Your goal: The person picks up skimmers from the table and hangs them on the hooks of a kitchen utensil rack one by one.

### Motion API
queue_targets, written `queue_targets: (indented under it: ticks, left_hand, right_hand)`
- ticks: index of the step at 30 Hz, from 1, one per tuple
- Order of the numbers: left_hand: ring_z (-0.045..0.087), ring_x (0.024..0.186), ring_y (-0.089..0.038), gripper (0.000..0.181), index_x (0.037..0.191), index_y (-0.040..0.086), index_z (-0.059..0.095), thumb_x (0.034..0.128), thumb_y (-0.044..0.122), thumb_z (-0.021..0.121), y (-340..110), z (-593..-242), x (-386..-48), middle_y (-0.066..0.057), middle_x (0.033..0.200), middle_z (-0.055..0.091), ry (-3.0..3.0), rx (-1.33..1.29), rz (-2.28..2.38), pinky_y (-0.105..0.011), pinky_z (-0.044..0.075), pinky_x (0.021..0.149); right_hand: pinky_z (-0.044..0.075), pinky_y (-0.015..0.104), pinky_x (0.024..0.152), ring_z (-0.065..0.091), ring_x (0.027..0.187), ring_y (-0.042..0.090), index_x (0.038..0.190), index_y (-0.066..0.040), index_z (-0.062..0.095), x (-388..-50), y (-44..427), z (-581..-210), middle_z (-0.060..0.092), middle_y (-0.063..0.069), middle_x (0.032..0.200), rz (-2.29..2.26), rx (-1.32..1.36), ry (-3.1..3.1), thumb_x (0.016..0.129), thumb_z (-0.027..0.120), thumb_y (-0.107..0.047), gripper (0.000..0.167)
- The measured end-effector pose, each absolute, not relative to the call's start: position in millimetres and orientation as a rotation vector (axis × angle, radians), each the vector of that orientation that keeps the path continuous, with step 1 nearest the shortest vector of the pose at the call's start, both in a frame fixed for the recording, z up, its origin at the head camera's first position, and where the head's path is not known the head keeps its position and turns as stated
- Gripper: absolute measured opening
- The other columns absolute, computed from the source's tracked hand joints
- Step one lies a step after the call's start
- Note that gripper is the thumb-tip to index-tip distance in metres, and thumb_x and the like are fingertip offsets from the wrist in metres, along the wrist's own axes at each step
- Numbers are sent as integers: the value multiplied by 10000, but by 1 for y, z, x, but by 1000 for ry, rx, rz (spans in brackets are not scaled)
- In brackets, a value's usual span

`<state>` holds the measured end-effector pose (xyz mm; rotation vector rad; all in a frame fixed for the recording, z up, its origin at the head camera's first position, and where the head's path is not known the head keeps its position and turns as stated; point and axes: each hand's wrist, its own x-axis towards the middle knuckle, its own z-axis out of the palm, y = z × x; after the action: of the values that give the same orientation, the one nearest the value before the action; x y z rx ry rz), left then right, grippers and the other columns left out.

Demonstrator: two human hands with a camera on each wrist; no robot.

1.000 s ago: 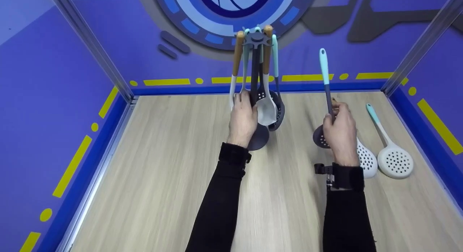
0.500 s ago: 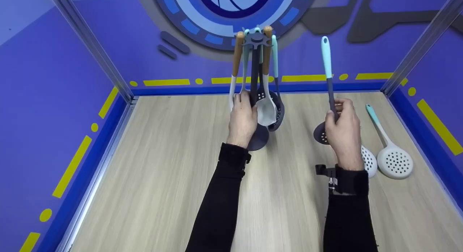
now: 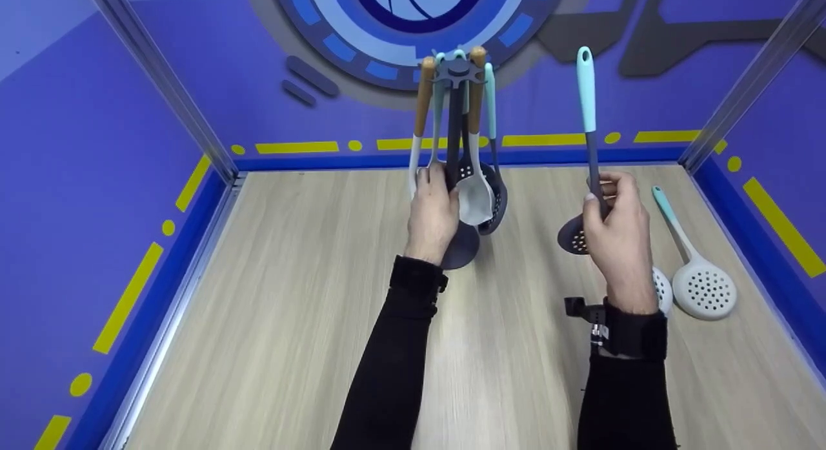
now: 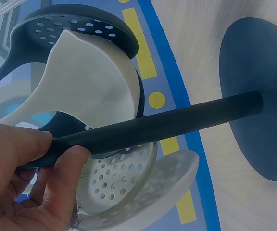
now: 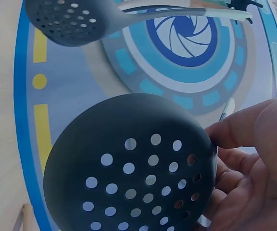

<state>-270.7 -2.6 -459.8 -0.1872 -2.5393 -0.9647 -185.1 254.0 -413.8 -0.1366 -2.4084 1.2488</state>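
The utensil stand [image 3: 454, 130] stands upright at the far middle of the table [image 3: 290, 321], its round dark base [image 3: 461, 248] set on the wood and its hooked top [image 3: 458, 71] ringed by hanging utensils. Its post is gripped by the left hand [image 3: 432, 211], with the thumb and fingers curled round the dark shaft and little gap left between them. Just right of the post, a pale ladle [image 3: 476, 203] with a wooden handle is hung, its bowl partly overlapping a dark perforated utensil [image 3: 500, 211]. Another wooden-handled utensil [image 3: 424, 98] is hung on the left side. In the left wrist view, a pale perforated bowl [image 4: 114, 178] is seen beyond the post. To the right, well apart from the stand, a dark skimmer [image 3: 593, 154] is held by the right hand [image 3: 619, 230], its shaft pinched between thumb and bent fingers; the turquoise handle is pointed up and the perforated head is held low, though whether the table is touched by it cannot be told. Farther right, a pale skimmer [image 3: 708, 290] is laid flat, and beside it a second pale perforated head [image 3: 662, 292] is mostly hidden by the right wrist.
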Motion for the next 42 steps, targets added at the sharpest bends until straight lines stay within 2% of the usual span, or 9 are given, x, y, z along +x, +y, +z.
queue_targets:
  ticks: [20,31,42]
  left_hand:
    - [649,1149,-273,427,1414,47,489,1025,113,651,-3,-459,-271,-137,1272,574,-2559,-188,-933,-388,597,937]
    - [655,1158,-286,446,1419,28,483,1017,103,660,-3,-460,-271,-151,1293,573,-2548,-213,-927,-382,599,944]
    - [659,1149,-295,449,1420,28,483,1015,104,661,-3,-461,-271,-153,1273,572,-2546,-204,-927,-395,602,941]
  right_hand:
    - [432,274,888,564,1009,137,1446,-133,514,-169,242,-396,624,81,1197,1269,24,-2382,1072,535,-205,381]
    - [439,234,804,566,921,145,1403,-76,527,-166,230,-393,653,86,1123,1236,169,-2396,1062,572,-141,350]
    - [472,190,740,599,898,151,1379,-78,521,-161,218,-391,665,55,1093,1210,250,-2431,1059,580,-142,332]
